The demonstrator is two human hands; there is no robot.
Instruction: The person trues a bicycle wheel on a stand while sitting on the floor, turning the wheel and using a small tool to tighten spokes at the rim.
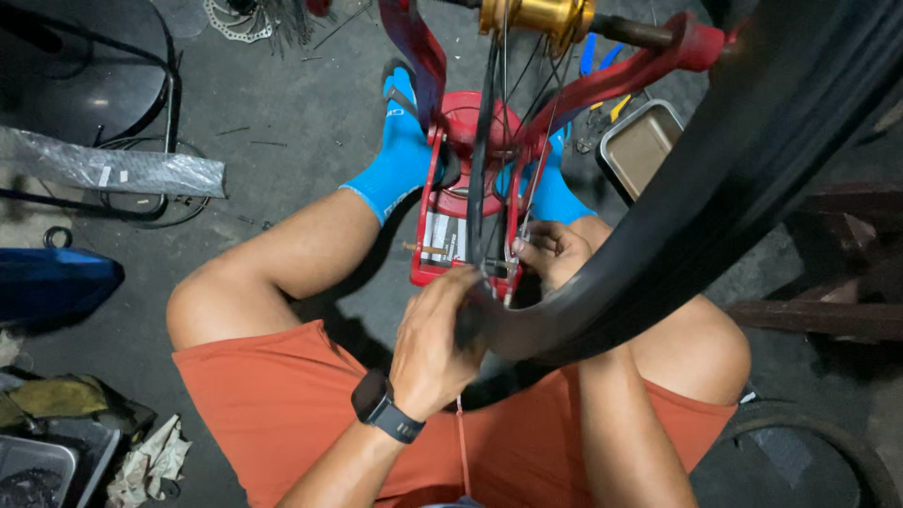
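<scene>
Orange shorts fill the near edge. Above them the left hand, with a watch on its wrist, curls shut over the black rim, near the red stand. Just beyond, the right hand pinches a spoke, fingers nearly closed. Spokes already run to the gold hub; how many remain cannot be told. 1 tray lies far right on the floor.
</scene>
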